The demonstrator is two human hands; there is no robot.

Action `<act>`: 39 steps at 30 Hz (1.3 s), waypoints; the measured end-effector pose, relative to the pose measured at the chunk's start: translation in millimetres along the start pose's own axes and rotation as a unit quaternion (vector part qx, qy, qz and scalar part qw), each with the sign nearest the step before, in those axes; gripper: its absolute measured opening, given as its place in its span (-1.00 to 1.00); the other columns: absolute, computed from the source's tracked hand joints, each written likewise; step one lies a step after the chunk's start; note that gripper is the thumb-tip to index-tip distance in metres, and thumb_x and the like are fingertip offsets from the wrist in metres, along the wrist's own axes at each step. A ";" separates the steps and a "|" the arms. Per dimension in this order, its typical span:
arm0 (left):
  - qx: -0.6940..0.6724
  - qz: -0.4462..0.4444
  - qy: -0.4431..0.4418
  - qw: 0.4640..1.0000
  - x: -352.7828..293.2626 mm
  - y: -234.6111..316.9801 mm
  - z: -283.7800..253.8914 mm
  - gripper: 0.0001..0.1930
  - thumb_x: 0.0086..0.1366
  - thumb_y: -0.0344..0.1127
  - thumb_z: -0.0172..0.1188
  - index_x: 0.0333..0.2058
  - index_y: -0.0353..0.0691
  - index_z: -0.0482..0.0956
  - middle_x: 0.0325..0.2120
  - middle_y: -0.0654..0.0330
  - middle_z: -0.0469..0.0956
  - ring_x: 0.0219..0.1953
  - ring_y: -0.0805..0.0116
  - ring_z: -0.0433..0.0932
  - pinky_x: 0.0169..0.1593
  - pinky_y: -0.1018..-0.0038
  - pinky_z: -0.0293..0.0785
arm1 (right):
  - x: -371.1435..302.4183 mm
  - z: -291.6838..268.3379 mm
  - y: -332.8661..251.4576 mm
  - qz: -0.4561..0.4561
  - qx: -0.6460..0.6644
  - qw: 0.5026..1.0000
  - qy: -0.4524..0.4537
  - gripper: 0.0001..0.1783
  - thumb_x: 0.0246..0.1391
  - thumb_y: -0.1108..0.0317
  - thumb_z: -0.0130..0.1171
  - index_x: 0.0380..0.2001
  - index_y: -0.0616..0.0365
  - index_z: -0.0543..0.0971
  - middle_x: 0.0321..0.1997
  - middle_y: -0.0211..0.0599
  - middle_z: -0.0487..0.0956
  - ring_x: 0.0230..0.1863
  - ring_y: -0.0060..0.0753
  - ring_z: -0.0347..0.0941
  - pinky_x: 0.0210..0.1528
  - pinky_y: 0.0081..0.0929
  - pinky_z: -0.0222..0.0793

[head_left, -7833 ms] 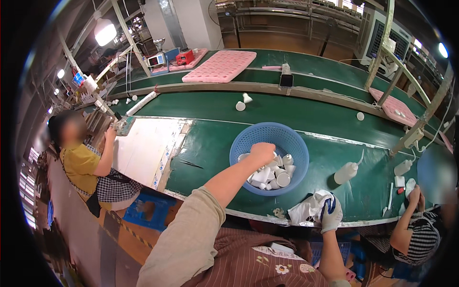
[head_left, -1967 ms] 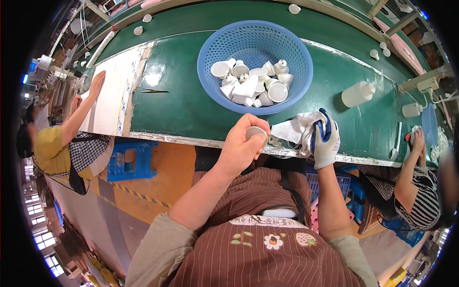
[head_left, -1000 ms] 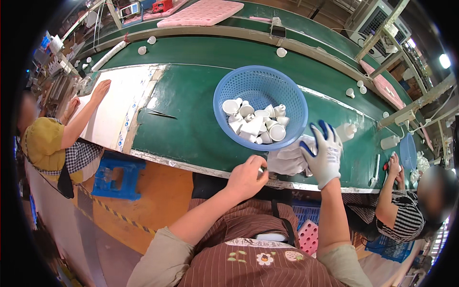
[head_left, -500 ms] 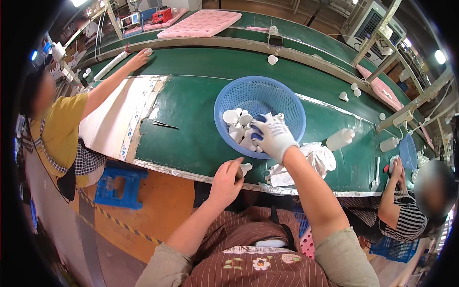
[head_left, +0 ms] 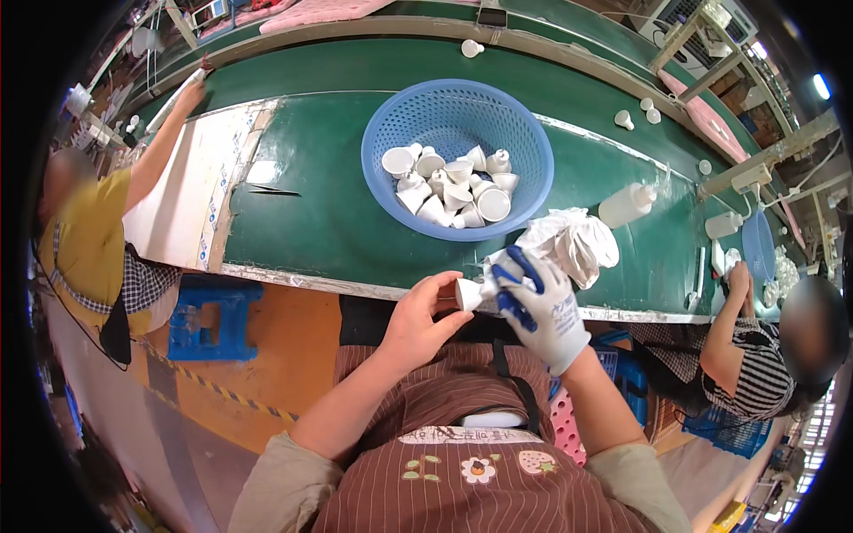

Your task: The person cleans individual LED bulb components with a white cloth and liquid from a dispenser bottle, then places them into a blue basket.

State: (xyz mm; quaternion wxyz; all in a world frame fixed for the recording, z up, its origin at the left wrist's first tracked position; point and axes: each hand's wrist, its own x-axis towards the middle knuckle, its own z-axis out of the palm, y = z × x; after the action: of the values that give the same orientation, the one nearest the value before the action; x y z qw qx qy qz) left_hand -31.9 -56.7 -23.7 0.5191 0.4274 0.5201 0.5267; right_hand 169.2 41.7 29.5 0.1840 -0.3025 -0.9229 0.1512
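In front of my apron, at the table's near edge, a white light bulb (head_left: 471,294) lies sideways between my hands. My bare left hand (head_left: 421,323) has its thumb and fingers about the wide end. My right hand (head_left: 540,311), in a white and blue glove, closes on the narrow end, and its fingers hide that part. A crumpled white cloth (head_left: 573,247) lies just beyond the glove. Farther off stands a blue perforated basket (head_left: 382,115) holding several white cone-shaped bulbs (head_left: 458,195).
On the green table (head_left: 311,204) lie dark tweezers (head_left: 274,190) at left and a white bottle (head_left: 626,205) at right. Loose bulbs (head_left: 625,119) rest on the far belt. One co-worker (head_left: 89,231) sits at left, another (head_left: 751,355) at right.
My right hand has left the basket and come back toward me to meet my left hand at a bulb. The left co-worker's hand has moved left. The view has tilted down.
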 end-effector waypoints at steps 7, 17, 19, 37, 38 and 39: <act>-0.094 -0.112 -0.013 0.989 2.6 2.7 12.9 -0.55 0.33 -0.45 0.22 0.15 -0.44 0.35 -0.01 0.07 0.53 -0.01 0.36 0.55 0.08 0.42 0.52 | -8.8 -4.8 -9.4 0.037 0.100 0.987 0.121 -0.59 -0.05 0.41 0.31 -0.05 0.06 0.63 0.26 0.00 0.44 0.15 0.10 0.40 0.18 -0.07 0.30; -0.275 -0.240 0.027 0.931 0.8 -1.4 23.3 -0.61 0.44 -0.22 0.11 0.02 -0.50 0.41 -0.11 0.02 0.52 -0.11 0.25 0.59 0.02 0.34 0.57 | -11.2 6.0 8.1 0.138 0.231 0.943 0.196 -0.54 0.00 0.66 0.14 0.00 0.15 0.63 0.24 0.05 0.44 0.24 0.07 0.40 0.22 -0.19 0.36; -0.315 -0.239 0.036 0.918 1.5 -5.4 25.4 -0.62 0.45 -0.18 0.09 -0.04 -0.47 0.44 -0.16 0.02 0.53 -0.13 0.22 0.60 -0.01 0.31 0.58 | -9.9 12.3 -2.9 0.147 0.286 0.925 0.205 -0.50 -0.03 0.60 0.19 0.06 0.14 0.60 0.29 0.07 0.39 0.25 0.12 0.38 0.28 -0.16 0.28; -0.544 -0.339 -0.091 0.762 1.5 5.9 29.4 -0.47 0.45 0.19 -0.30 -0.31 -0.15 0.43 -0.54 0.27 0.35 -0.58 0.49 0.26 -0.53 0.55 0.26 | 1.2 23.3 -28.7 0.033 0.199 0.967 0.159 -0.45 -0.08 0.52 0.30 0.09 0.15 0.57 0.27 0.19 0.38 0.21 0.18 0.41 0.23 -0.19 0.34; -0.543 -0.339 -0.090 0.763 0.6 2.7 29.0 -0.47 0.45 0.19 -0.30 -0.31 -0.15 0.43 -0.54 0.27 0.35 -0.58 0.49 0.26 -0.53 0.55 0.26 | 0.7 25.9 -25.1 0.040 0.206 0.966 0.149 -0.45 -0.08 0.53 0.30 0.08 0.15 0.58 0.28 0.16 0.38 0.20 0.16 0.43 0.23 -0.20 0.35; -0.561 -0.339 -0.107 0.748 -0.2 -1.8 27.8 -0.45 0.44 0.22 -0.29 -0.34 -0.17 0.42 -0.57 0.30 0.31 -0.61 0.51 0.23 -0.58 0.58 0.21 | -0.7 27.5 -20.9 0.046 0.214 0.966 0.138 -0.46 -0.08 0.54 0.30 0.08 0.15 0.58 0.29 0.13 0.38 0.19 0.14 0.44 0.22 -0.20 0.36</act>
State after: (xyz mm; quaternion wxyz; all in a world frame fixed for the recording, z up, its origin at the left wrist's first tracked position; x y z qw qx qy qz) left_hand -4.1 -54.2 -22.8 0.8621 -0.0909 0.1828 0.4639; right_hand 147.4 20.5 13.1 0.3633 -0.3164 -0.8195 0.3104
